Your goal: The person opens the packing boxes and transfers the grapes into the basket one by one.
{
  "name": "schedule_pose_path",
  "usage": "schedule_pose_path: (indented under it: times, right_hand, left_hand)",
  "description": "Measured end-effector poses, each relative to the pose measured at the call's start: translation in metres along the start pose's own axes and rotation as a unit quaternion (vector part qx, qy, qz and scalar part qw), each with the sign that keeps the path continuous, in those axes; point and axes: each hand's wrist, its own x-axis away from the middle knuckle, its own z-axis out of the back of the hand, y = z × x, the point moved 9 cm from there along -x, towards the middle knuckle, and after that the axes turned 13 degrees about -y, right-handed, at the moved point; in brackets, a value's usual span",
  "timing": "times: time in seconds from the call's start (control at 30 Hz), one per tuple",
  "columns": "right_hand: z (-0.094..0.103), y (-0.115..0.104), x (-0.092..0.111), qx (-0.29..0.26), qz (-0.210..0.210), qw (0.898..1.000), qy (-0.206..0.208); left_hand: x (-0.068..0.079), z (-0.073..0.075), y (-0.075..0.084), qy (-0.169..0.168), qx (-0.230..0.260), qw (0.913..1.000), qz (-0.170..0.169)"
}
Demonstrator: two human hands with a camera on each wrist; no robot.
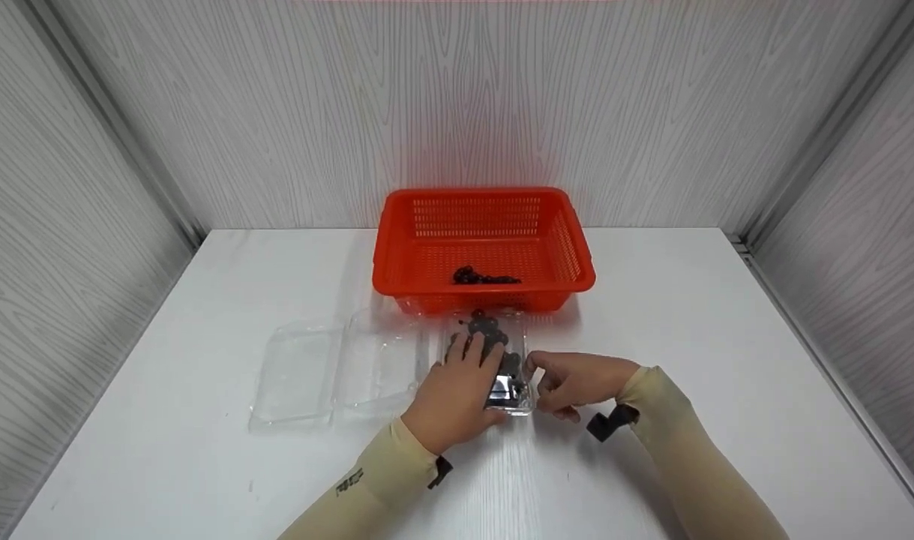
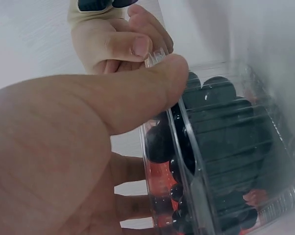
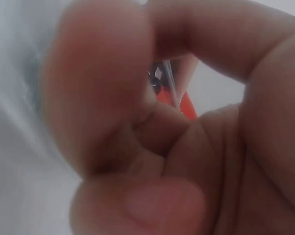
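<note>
A clear plastic clamshell box (image 1: pixel 518 330) of dark grapes (image 1: pixel 483 325) lies in front of the red basket, its lid down over the fruit. My left hand (image 1: pixel 457 394) rests across the lid with fingers stretched and spread. In the left wrist view its thumb (image 2: pixel 152 85) lies over the near rim. My right hand (image 1: pixel 580 381) is at the box's right side, index finger bent against the edge and thumb close below it. Its curled fingers (image 3: pixel 98 88) pinch at the rim, though they hide most of the contact in the right wrist view.
The red plastic basket (image 1: pixel 483 196) stands behind the box against the back wall, with some dark grapes (image 1: pixel 486 276) inside. To the left, an opened clear clamshell container (image 1: pixel 337 375) lies flat on the white table (image 1: pixel 164 450).
</note>
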Motion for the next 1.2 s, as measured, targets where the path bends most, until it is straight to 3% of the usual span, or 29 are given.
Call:
schedule_pose_path:
  times: [0.17, 0.3, 0.53, 0.73, 1.2]
  right_hand:
    - [0.0, -0.002, 0.0, 0.033, -0.016, 0.999, 0.016]
    - [-0.005, -0.002, -0.004, 0.03, -0.024, 0.999, 0.004]
    - [-0.012, -0.002, -0.007, 0.028, -0.038, 0.999, -0.004]
    - [-0.01, -0.003, -0.007, 0.053, -0.038, 0.998, 0.005]
    - [-0.009, 0.0, -0.008, 0.004, -0.034, 0.999, 0.004]
  left_hand:
    - [0.0, 0.0, 0.001, 0.0, -0.008, 1.0, 0.002]
    - [0.0, 0.0, 0.002, 0.003, -0.013, 0.9999, 0.001]
    - [-0.001, -0.002, 0.0, -0.003, 0.021, 0.9998, -0.001]
    - [-0.003, -0.005, 0.001, 0.005, 0.018, 0.9998, 0.007]
    - [-0.002, -0.005, 0.002, 0.004, 0.013, 0.9998, 0.011]
